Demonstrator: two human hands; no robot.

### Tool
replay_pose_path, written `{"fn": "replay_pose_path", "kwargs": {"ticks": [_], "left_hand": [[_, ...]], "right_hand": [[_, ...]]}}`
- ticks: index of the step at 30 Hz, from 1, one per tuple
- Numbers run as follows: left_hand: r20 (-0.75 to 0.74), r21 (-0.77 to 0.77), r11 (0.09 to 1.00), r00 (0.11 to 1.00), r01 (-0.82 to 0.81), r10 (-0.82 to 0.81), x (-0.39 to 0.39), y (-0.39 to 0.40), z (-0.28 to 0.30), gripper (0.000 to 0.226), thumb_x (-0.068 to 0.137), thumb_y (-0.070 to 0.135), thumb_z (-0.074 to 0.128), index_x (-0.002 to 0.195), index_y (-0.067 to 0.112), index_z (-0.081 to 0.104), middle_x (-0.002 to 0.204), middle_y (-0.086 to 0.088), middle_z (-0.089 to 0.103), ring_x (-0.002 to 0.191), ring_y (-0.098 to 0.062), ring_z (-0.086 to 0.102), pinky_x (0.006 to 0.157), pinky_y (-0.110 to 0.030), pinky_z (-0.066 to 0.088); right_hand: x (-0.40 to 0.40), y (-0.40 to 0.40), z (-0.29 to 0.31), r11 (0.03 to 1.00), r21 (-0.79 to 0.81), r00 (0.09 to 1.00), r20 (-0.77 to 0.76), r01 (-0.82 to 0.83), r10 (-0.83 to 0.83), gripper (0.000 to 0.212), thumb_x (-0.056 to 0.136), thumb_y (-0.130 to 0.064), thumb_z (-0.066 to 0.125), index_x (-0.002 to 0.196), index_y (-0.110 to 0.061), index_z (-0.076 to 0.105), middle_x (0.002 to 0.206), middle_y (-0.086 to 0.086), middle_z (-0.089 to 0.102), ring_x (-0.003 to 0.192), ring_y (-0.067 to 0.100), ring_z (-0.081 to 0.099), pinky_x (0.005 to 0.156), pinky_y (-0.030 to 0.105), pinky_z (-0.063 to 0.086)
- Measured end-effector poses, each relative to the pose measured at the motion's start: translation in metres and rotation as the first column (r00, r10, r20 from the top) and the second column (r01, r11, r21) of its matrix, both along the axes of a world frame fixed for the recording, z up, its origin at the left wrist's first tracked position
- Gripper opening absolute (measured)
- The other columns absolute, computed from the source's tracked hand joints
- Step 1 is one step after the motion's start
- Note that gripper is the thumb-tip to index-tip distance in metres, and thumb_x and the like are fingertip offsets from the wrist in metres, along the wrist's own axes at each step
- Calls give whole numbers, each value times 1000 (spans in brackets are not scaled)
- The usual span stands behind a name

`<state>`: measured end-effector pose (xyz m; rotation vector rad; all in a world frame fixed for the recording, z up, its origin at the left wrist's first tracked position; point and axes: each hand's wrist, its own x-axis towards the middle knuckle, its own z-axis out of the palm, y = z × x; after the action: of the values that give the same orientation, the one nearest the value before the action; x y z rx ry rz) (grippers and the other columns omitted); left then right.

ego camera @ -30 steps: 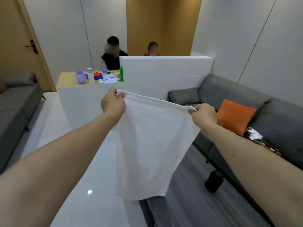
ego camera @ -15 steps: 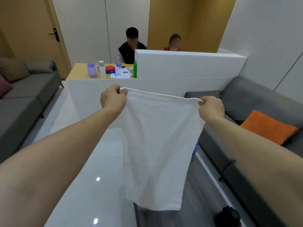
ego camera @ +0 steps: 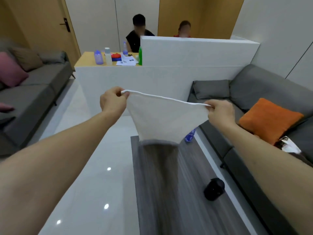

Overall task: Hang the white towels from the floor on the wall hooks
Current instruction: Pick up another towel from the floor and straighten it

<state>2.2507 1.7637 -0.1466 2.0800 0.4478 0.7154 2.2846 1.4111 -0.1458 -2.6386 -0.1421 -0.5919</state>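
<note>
We hold a white towel stretched between both hands, out in front of us.

Our left hand pinches one top corner and our right hand pinches the other, so the top edge sags slightly between them and the cloth hangs down over the near end of a dark wooden table. On that table sit a black cylinder and a blue bottle. A grey sofa with an orange cushion runs along our right.
</note>
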Motion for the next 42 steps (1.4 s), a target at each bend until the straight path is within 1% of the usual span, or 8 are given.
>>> {"fn": "replay_pose_path", "kwargs": {"ticks": [6, 14, 19, 24, 27, 31, 36, 42], "left_hand": [[-190, 23, 997, 979, -72, 75, -170, -83, -99, 11, 88, 34, 61, 83, 27, 69, 71, 11, 63, 69, -11, 58, 58, -25, 39], [-511, 24, 999, 859, -26, 34, -358, -180, -216, 11, 92, 30, 60, 85, 28, 69, 72, 6, 65, 66, -14, 59, 54, -25, 39], [-671, 5, 997, 740, 73, -51, -447, -212, -277, 12, 93, 29, 58, 88, 26, 68, 72, 4, 65, 69, -15, 60, 58, -26, 41], [-774, -71, 981, 610, 183, -170, -542, -229, -327, 14, 93, 27, 57, 82, 24, 65, 77, 1, 64, 78, -21, 59, 63, -27, 41], [-823, -101, 970, 529, 223, -207, -593, -233, -342, 15, 92, 29, 55, 83, 24, 66, 78, 4, 64, 77, -17, 60, 60, -25, 41], [-826, -89, 961, 519, 263, -219, -614, -233, -345, 15, 92, 33, 55, 81, 28, 64, 75, 8, 63, 78, -18, 61, 58, -25, 38], [-820, -56, 975, 547, 216, -168, -577, -231, -342, 19, 93, 33, 55, 77, 28, 64, 71, 6, 62, 69, -10, 56, 54, -23, 37], [-818, -7, 987, 568, 160, -98, -476, -224, -331, 19, 92, 33, 53, 79, 26, 65, 72, 6, 62, 73, -15, 57, 56, -25, 37]], "right_hand": [[-125, -85, -115, 994, 64, 977, -191, -87, 98, 28, 89, -14, 60, 108, -26, 76, 105, 10, 74, 99, 33, 64, 80, 35, 51], [-297, -176, -235, 996, 27, 880, -466, -85, 88, 26, 94, -15, 59, 111, -26, 75, 102, 9, 74, 93, 31, 65, 72, 32, 49], [-409, -212, -281, 996, -26, 768, -638, -83, 47, 28, 93, -12, 58, 113, -24, 74, 105, 6, 74, 97, 28, 67, 81, 34, 52], [-512, -237, -314, 990, -102, 593, -805, -96, -25, 19, 94, -13, 58, 94, -19, 75, 83, 1, 70, 80, 22, 66, 64, 27, 43], [-553, -245, -317, 985, -152, 554, -829, -82, -82, 16, 91, -13, 60, 90, -17, 75, 83, 3, 72, 76, 22, 66, 65, 30, 52], [-572, -246, -316, 987, -156, 581, -807, -42, -103, 18, 92, -12, 59, 83, -19, 73, 78, 3, 70, 71, 21, 63, 63, 31, 53], [-532, -241, -319, 992, -119, 586, -807, -45, -70, 23, 91, -11, 58, 71, -18, 67, 67, 2, 64, 67, 22, 60, 51, 26, 36], [-423, -228, -320, 996, -85, 613, -788, -25, -52, 18, 91, -24, 64, 76, -16, 71, 74, 6, 68, 73, 26, 64, 64, 34, 54]]}}
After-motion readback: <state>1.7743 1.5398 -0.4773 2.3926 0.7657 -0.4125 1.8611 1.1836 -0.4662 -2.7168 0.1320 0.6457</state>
